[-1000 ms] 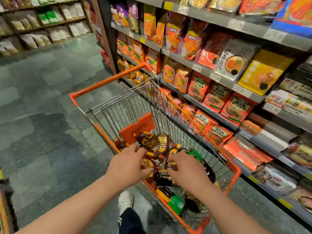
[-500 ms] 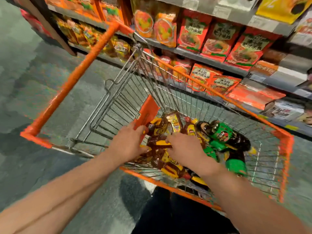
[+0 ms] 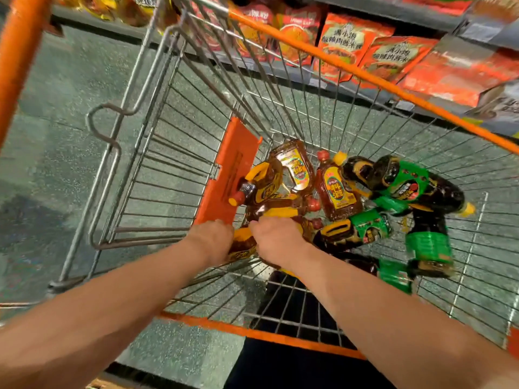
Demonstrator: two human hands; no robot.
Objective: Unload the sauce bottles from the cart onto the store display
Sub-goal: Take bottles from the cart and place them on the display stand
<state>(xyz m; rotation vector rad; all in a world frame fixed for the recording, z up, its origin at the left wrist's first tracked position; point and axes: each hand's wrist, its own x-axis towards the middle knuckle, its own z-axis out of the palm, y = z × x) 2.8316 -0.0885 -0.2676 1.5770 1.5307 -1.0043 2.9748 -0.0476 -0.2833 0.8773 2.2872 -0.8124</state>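
Inside cart | both grips on yellow-label bottle | left hand | right hand

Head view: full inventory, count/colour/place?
cart: one, wire basket, orange rim, centre.
orange flap: one, on the basket's end wall.
yellow-label bottles: several, amber, basket floor, near the flap; exact count unclear.
green-label bottles: about four, dark, basket floor, right of them.
packets: many, red-orange, shelf behind cart.
floor: grey-green tiles.
hands: left and right, both down on the yellow-label pile; grip unclear.
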